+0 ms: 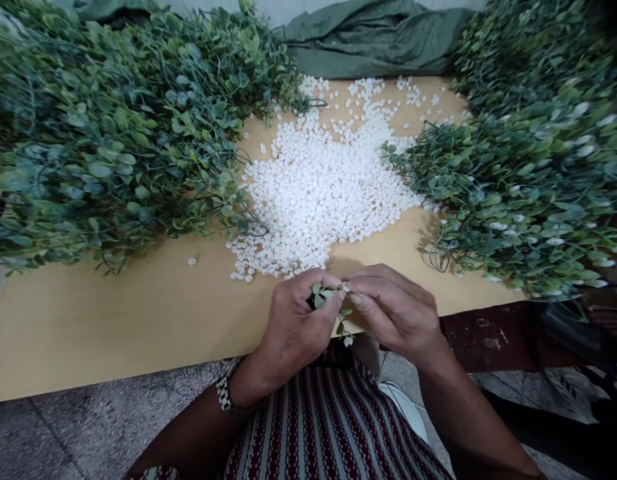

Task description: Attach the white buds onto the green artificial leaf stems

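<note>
My left hand (293,327) grips a small artificial green sprig (322,298) at the near edge of the tan board (113,313). My right hand (395,310) pinches a tiny white bud (344,288) against the sprig's tip, its fingertips touching those of the left. A lower twig of the sprig with a white bud (347,340) hangs below the hands. Just beyond the hands lies a wide heap of small white plastic buds (323,187).
A big pile of plain green sprigs (113,127) covers the board's left side. Another pile of sprigs with white buds on them (528,167) fills the right. Green cloth (373,40) lies at the back. A striped garment (328,427) and speckled floor (63,433) are below.
</note>
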Demonstrator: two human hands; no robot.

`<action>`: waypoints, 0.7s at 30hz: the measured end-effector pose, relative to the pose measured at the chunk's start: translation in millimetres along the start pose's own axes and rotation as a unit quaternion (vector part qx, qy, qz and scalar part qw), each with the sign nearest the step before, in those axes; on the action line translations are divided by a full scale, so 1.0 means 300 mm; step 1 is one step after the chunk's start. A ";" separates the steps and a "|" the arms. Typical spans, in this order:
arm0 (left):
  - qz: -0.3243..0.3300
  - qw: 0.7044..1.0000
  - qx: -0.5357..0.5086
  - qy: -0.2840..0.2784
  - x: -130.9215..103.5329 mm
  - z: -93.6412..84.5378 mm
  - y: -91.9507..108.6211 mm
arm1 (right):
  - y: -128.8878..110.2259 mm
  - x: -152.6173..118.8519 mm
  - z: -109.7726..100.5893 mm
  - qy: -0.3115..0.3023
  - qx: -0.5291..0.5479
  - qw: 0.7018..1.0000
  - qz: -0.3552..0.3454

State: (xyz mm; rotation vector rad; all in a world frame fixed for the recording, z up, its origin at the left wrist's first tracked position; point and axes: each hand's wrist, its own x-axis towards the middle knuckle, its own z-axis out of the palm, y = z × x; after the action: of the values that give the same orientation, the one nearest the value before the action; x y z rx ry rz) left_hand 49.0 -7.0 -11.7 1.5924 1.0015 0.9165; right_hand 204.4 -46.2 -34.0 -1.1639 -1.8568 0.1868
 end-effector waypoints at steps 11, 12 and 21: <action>0.013 0.993 0.073 -0.097 -0.011 0.002 0.006 | -0.065 0.093 -0.026 -0.073 0.104 0.992 0.024; 0.018 0.990 0.083 -0.110 -0.013 -0.001 0.004 | -0.063 0.088 -0.022 -0.070 0.106 0.991 0.028; 0.000 0.978 0.149 -0.147 -0.011 -0.004 -0.005 | -0.051 0.060 -0.024 -0.064 0.087 0.994 0.027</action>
State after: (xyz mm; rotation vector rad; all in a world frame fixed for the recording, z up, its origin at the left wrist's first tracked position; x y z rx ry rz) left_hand 46.5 -9.4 -13.0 1.9133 0.9586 0.5234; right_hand 197.6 -42.7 -10.5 -1.1028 -1.8786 0.4541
